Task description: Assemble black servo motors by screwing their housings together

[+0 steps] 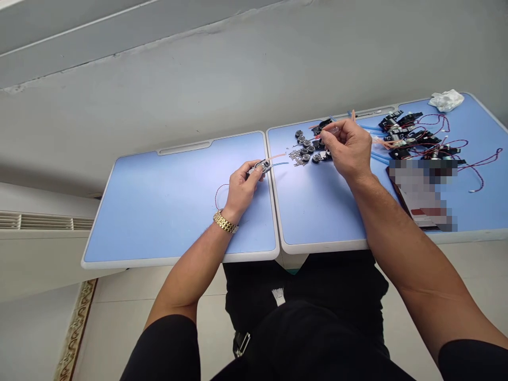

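The left hand holds a small shiny metal part tight and steady above the flat blue table, while the right hand gently pinches a small clear piece.

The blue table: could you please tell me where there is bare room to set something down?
Bare blue lies on the left panel, left of the left hand and wire loop, and before the right hand. It is crowded far right, among black motor units and red wires.

Pins left of round parts, wired motors right, tissue behind, on desk
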### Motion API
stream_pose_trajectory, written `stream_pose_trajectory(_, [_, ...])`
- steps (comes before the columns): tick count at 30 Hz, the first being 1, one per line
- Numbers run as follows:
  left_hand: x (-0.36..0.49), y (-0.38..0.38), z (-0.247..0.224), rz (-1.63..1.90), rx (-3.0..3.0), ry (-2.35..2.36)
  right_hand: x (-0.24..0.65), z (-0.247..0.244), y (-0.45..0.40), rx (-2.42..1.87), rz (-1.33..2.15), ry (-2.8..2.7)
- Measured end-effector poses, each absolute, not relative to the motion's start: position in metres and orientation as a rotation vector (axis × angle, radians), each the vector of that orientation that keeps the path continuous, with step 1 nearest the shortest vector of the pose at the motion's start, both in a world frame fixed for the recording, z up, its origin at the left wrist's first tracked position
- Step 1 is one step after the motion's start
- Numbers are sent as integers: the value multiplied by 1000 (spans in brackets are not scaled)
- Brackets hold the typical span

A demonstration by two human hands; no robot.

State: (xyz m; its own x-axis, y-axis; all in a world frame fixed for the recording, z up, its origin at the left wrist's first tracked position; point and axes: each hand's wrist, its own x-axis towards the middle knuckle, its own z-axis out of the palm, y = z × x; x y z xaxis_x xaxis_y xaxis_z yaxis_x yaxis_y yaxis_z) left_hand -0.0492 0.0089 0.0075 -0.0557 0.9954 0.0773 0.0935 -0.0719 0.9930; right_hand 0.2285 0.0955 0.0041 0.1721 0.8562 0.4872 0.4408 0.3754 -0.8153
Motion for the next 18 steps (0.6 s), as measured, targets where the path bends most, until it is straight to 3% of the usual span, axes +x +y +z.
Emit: stream_pose_trajectory(18, [-49,8,8,1251,1332,1278,231,-1,99,-1231,480,-1457])
